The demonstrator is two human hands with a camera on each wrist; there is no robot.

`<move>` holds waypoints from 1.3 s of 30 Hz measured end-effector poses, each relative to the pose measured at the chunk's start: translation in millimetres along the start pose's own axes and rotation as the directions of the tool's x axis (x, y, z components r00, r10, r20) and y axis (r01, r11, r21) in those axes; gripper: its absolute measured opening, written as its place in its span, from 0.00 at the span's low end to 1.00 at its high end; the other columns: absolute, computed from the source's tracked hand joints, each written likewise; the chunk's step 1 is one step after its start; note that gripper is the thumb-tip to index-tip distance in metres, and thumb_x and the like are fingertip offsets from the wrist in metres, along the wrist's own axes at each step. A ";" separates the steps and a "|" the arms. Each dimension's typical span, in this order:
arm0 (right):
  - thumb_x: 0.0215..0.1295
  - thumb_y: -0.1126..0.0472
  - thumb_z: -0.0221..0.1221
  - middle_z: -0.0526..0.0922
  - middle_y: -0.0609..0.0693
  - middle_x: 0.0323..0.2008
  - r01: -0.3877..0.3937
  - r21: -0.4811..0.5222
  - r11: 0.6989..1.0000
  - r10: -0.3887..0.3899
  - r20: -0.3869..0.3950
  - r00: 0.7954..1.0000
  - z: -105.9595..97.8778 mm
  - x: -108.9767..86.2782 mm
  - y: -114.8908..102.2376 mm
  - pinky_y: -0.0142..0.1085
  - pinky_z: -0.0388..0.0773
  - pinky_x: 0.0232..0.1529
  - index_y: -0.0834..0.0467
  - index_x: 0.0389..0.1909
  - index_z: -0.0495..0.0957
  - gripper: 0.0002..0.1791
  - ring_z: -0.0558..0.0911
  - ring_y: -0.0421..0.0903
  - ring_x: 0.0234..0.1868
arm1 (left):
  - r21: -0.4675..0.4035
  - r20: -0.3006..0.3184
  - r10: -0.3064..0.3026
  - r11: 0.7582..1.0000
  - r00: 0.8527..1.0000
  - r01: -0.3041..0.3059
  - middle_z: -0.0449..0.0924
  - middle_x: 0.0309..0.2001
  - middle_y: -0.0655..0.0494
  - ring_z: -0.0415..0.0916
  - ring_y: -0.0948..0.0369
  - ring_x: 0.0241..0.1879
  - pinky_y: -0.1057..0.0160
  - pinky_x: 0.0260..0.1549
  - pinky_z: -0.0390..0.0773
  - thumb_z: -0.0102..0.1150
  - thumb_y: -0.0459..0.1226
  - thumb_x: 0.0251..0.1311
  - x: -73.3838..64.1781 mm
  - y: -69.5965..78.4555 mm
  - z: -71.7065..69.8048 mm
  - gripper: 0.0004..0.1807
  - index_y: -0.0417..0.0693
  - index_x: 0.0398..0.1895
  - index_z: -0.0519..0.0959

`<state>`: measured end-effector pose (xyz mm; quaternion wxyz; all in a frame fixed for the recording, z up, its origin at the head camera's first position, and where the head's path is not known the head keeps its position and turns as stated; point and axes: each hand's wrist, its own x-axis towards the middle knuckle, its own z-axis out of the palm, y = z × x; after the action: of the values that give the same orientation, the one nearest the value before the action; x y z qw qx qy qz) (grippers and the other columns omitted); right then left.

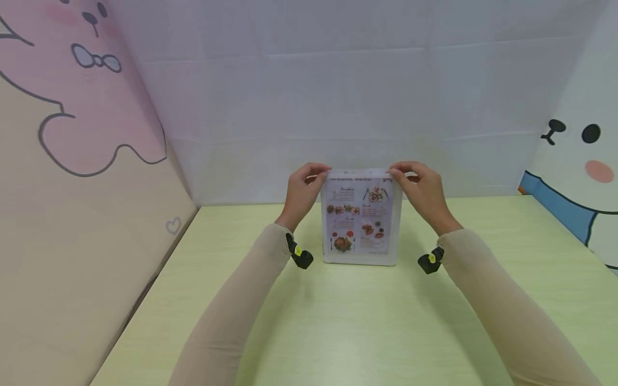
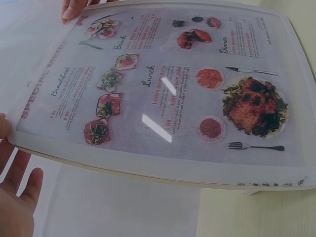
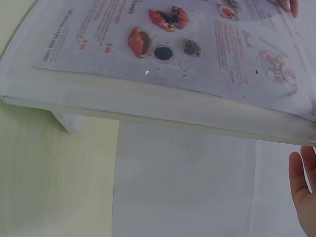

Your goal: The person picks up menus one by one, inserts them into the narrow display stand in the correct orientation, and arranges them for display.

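A white-framed menu stand (image 1: 361,219) with a printed "Special Menu" sheet stands on the table, facing me. My left hand (image 1: 304,192) pinches its top left corner between thumb and fingers. At the top right corner, my right hand (image 1: 424,193) pinches the edge in the same way. The sheet (image 2: 163,98) shows food pictures and price text, with light glare on it in the left wrist view. Behind the panel, a white support foot (image 3: 69,121) shows in the right wrist view.
The pale green-yellow table (image 1: 338,321) extends around the stand. A white cloth backdrop (image 1: 309,107) rises just behind it. Cartoon-printed panels stand at the left (image 1: 87,214) and right (image 1: 579,161). Both wrists carry small black cameras.
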<state>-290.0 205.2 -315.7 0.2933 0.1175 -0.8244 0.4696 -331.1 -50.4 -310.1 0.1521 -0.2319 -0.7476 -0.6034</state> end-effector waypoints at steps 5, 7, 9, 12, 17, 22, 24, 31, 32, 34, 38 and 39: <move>0.69 0.53 0.56 0.81 0.57 0.49 0.001 0.007 1.000 -0.001 0.008 1.000 0.0 -0.7 1.2 0.19 0.72 0.44 0.64 0.47 0.80 0.18 0.73 0.29 0.43 | -0.005 0.000 -0.018 1.000 1.000 0.018 0.79 0.50 0.44 0.77 0.52 0.48 0.60 0.51 0.76 0.53 0.33 0.68 -1.6 2.1 -0.2 0.11 0.38 0.48 0.80; 0.69 0.53 0.56 0.81 0.56 0.49 0.001 0.010 1.000 -0.001 0.010 1.000 -0.2 -1.0 1.5 0.19 0.72 0.45 0.64 0.47 0.80 0.18 0.73 0.28 0.43 | 0.000 -0.005 0.000 1.000 1.000 0.000 0.80 0.50 0.47 0.77 0.54 0.48 0.62 0.50 0.77 0.53 0.34 0.68 -1.7 0.3 -0.3 0.10 0.40 0.47 0.80; 0.69 0.53 0.57 0.81 0.57 0.49 0.000 0.013 1.000 0.000 0.013 1.000 -0.3 -1.6 1.7 0.19 0.72 0.44 0.64 0.48 0.80 0.18 0.73 0.28 0.43 | 0.006 -0.006 0.018 1.000 1.000 -0.018 0.80 0.50 0.49 0.77 0.56 0.47 0.62 0.50 0.77 0.54 0.34 0.68 -1.7 -1.9 -0.4 0.10 0.41 0.46 0.80; 0.69 0.53 0.57 0.81 0.57 0.49 0.002 0.016 1.000 -0.002 0.015 1.000 -0.2 -1.9 2.8 0.19 0.72 0.44 0.64 0.47 0.80 0.18 0.73 0.27 0.42 | 0.005 -0.005 0.032 0.999 0.999 -0.032 0.80 0.51 0.50 0.78 0.57 0.46 0.62 0.49 0.77 0.54 0.35 0.67 -1.9 -4.3 -0.6 0.10 0.42 0.46 0.81; 0.69 0.53 0.56 0.81 0.57 0.48 0.023 0.005 1.000 -0.023 0.017 1.000 0.5 -2.2 4.7 0.20 0.72 0.44 0.64 0.47 0.80 0.18 0.73 0.27 0.43 | -0.013 0.008 0.001 1.000 1.000 -0.001 0.79 0.52 0.50 0.79 0.56 0.45 0.62 0.46 0.79 0.54 0.36 0.68 -1.8 -5.9 -0.6 0.11 0.41 0.48 0.80; 0.70 0.53 0.55 0.82 0.57 0.47 0.046 -0.003 0.999 -0.046 0.017 0.999 0.3 -2.3 5.6 0.20 0.72 0.44 0.65 0.46 0.79 0.18 0.74 0.29 0.42 | -0.020 0.020 -0.018 1.000 1.000 0.019 0.78 0.54 0.48 0.77 0.50 0.48 0.60 0.48 0.78 0.54 0.36 0.68 -2.2 -3.9 -0.6 0.13 0.38 0.50 0.79; 0.70 0.54 0.55 0.82 0.57 0.47 0.056 -0.010 0.998 -0.056 0.018 0.998 0.5 -2.5 6.1 0.20 0.72 0.43 0.65 0.46 0.79 0.17 0.74 0.29 0.42 | -0.017 0.021 -0.021 1.000 1.000 0.021 0.78 0.54 0.46 0.76 0.48 0.49 0.59 0.49 0.77 0.53 0.35 0.68 -4.4 2.1 -0.9 0.13 0.36 0.50 0.79; 0.70 0.57 0.55 0.82 0.59 0.45 0.133 -0.037 0.990 -0.132 0.016 0.991 0.2 -4.0 6.6 0.20 0.71 0.43 0.66 0.45 0.79 0.15 0.73 0.32 0.42 | 0.023 0.027 -0.030 0.999 0.999 0.029 0.78 0.53 0.43 0.76 0.50 0.48 0.60 0.49 0.77 0.52 0.33 0.68 -14.4 24.1 -1.7 0.12 0.34 0.50 0.78; 0.70 0.58 0.55 0.82 0.59 0.45 0.146 -0.037 0.989 -0.145 0.017 0.989 0.0 -4.3 6.6 0.20 0.71 0.43 0.66 0.45 0.79 0.14 0.73 0.33 0.42 | 0.025 0.024 -0.029 0.999 0.999 0.028 0.78 0.52 0.43 0.76 0.50 0.48 0.60 0.50 0.76 0.52 0.33 0.68 -14.7 24.1 -1.5 0.12 0.34 0.50 0.78; 0.70 0.59 0.56 0.82 0.59 0.45 0.164 -0.043 0.985 -0.164 0.016 0.986 -0.1 -4.5 8.3 0.21 0.71 0.42 0.66 0.46 0.79 0.14 0.73 0.34 0.43 | 0.029 0.022 -0.028 0.999 0.999 0.027 0.79 0.51 0.42 0.76 0.49 0.49 0.59 0.50 0.76 0.52 0.33 0.68 -15.7 24.9 -1.4 0.12 0.34 0.50 0.78; 0.69 0.59 0.56 0.82 0.59 0.46 0.195 -0.055 0.979 -0.194 0.018 0.981 -0.9 -6.2 9.9 0.21 0.71 0.42 0.65 0.47 0.79 0.14 0.73 0.35 0.43 | 0.042 0.018 -0.029 0.999 0.999 0.029 0.79 0.50 0.43 0.76 0.49 0.49 0.58 0.51 0.75 0.52 0.33 0.68 -16.5 24.0 -1.2 0.12 0.36 0.50 0.78; 0.69 0.59 0.56 0.82 0.59 0.46 0.197 -0.061 0.979 -0.196 0.019 0.980 -1.0 -6.6 10.7 0.21 0.71 0.42 0.65 0.48 0.79 0.14 0.74 0.36 0.43 | 0.048 0.020 -0.029 0.998 0.999 0.028 0.79 0.50 0.42 0.76 0.49 0.49 0.58 0.52 0.75 0.52 0.33 0.68 -17.1 24.4 -1.4 0.13 0.36 0.50 0.78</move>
<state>-289.4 211.1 -326.8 0.3364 0.1922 -0.8248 0.4117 -303.8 -50.6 -298.1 0.1410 -0.2239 -0.7666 -0.5851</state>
